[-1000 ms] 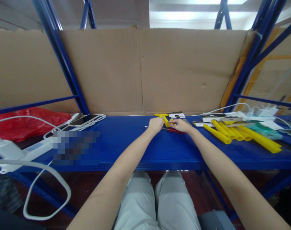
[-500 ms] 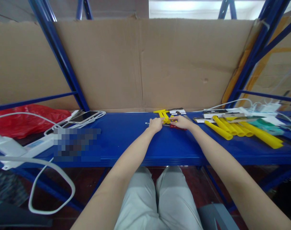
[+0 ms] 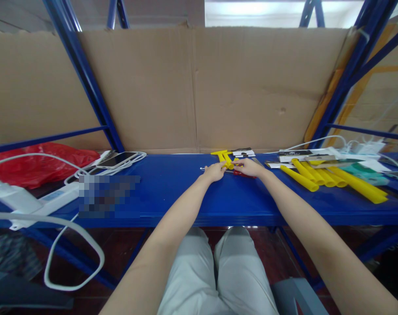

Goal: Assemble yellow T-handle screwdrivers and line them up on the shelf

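At the middle of the blue shelf, my left hand (image 3: pixel 215 172) and my right hand (image 3: pixel 249 168) are close together with fingers bent. Their fingertips come together at the near ends of yellow T-shaped pieces (image 3: pixel 225 157); exactly what they pinch is too small to make out. A thin metal rod tip (image 3: pixel 202 169) sticks out left of my left hand. Beneath my right hand lies a red handle (image 3: pixel 244 174), partly covered by the palm. Just behind it is a black-and-white printed card (image 3: pixel 244 152).
To the right lie several yellow tapered tubes (image 3: pixel 299 178), a knife blade (image 3: pixel 338 163) and white cables. On the left are a red plastic bag (image 3: pixel 44 164), a phone (image 3: pixel 117 160) and a white power strip (image 3: pixel 59 197). Cardboard (image 3: pixel 136 87) stands behind the blue shelf (image 3: pixel 172 183).
My hands stay at the same place, with slight finger movement. My left hand's fingers sit a little lower, and the view has shifted slightly.
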{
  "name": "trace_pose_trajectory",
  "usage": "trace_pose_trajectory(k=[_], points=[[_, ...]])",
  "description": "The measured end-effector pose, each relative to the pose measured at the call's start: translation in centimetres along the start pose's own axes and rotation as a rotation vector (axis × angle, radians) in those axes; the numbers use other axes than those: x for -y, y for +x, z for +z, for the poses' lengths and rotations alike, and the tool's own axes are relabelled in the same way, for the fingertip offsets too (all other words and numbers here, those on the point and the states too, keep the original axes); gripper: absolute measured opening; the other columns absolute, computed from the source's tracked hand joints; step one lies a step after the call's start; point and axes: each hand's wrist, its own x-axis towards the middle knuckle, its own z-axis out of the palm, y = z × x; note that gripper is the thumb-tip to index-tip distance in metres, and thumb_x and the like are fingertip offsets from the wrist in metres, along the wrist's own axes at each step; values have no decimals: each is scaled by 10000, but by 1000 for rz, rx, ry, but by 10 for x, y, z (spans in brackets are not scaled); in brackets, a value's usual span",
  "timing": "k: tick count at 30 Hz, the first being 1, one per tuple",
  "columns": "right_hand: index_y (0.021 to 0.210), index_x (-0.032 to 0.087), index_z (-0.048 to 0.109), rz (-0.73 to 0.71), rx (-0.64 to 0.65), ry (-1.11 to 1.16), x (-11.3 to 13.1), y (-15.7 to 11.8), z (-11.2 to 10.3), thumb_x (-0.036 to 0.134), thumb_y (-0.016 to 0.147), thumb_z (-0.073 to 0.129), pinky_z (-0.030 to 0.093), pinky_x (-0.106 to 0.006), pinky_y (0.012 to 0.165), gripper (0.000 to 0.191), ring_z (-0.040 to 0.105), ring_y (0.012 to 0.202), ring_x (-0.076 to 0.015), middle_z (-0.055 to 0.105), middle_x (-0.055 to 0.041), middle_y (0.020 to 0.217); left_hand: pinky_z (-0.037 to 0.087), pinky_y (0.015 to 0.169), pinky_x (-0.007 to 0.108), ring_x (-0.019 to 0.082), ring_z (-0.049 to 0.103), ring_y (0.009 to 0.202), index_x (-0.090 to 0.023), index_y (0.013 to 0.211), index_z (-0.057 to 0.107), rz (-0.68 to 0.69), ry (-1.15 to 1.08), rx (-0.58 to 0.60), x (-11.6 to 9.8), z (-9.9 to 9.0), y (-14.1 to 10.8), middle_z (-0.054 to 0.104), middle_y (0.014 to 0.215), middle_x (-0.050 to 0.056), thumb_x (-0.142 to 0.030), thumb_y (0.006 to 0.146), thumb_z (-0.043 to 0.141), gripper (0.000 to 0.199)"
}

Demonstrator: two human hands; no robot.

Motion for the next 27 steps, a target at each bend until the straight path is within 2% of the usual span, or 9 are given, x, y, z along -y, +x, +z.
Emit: trace_pose_trajectory(k=[4,8,14,27], points=[[1224,202,643,7,13,-2,1,0,0,256,860,531,487,-322,914,385,662,1004,-217,695,-57,1133,319,1032,582,271,444,1307,-314,1404,405,3,5,-2,1,0,0,440,1459,51,-342,954,314,460],[1246,200,628,11,28,-18,2,-1,-1,265,861,538,487,-312,907,400,663,997,-216,690,-66,1143,306,1028,608,275,449,1301,-289,1405,404,4,-2,-5,0,0,0,457,1445,70,-332,951,321,464],[1255,205,620,10,36,-38,5,-2,-3,263,868,531,491,-300,895,402,665,990,-211,699,-62,1124,310,1035,585,259,465,1289,-290,1384,420,-7,4,-11,-1,-2,-2,471,1436,70,-323,953,325,442],[1252,224,624,3,31,-45,3,-1,-2,268,869,527,500,-291,866,397,676,939,-207,717,-38,1080,308,1024,617,265,421,1323,-276,1398,392,15,14,0,0,-1,0,464,1442,80,-327,951,305,458]])
